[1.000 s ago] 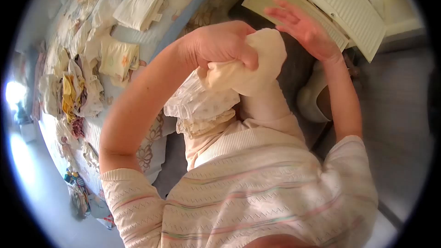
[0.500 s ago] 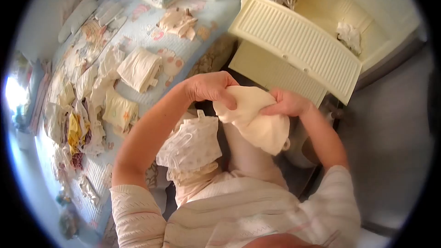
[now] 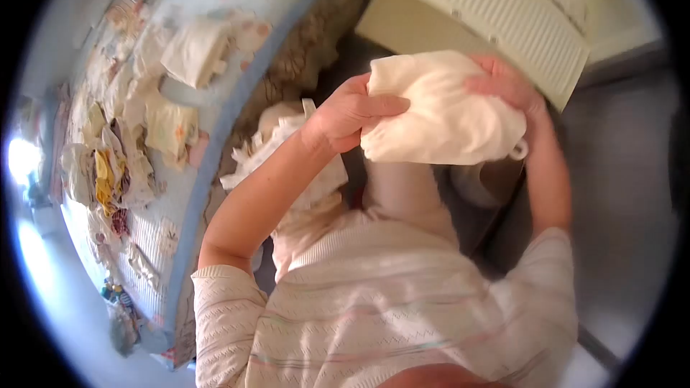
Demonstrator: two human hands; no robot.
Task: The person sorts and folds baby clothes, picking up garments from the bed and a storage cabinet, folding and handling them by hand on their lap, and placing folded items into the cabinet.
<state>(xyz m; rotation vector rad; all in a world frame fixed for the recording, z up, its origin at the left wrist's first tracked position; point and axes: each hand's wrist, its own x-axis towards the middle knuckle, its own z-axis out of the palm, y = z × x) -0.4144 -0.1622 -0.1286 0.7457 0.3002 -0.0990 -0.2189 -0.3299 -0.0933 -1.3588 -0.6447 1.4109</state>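
Observation:
In front of me I hold up a soft cream cloth piece [image 3: 445,115], cap-like in shape, with a small round loop at its lower right corner. My left hand [image 3: 356,111] pinches its left edge, thumb on top and fingers behind. My right hand [image 3: 507,90] grips the upper right side, slightly blurred, its fingers over the cloth. Which kind of garment it is I cannot tell for sure. Below my left forearm, a stack of pale folded baby clothes [image 3: 320,179] rests on my lap, partly hidden by the arm.
To the left stands a bed [image 3: 237,100] with a blue-edged quilt. Many small baby clothes [image 3: 104,172] are spread on it, beside a folded white cloth [image 3: 192,54] and a yellowish folded garment [image 3: 171,126]. A cream ribbed drawer front [image 3: 489,7] juts out at the upper right.
Both hands have raised the cream cloth up and to the right. It is now spread wider, and my right hand has shifted to its far upper side. The view has tilted down.

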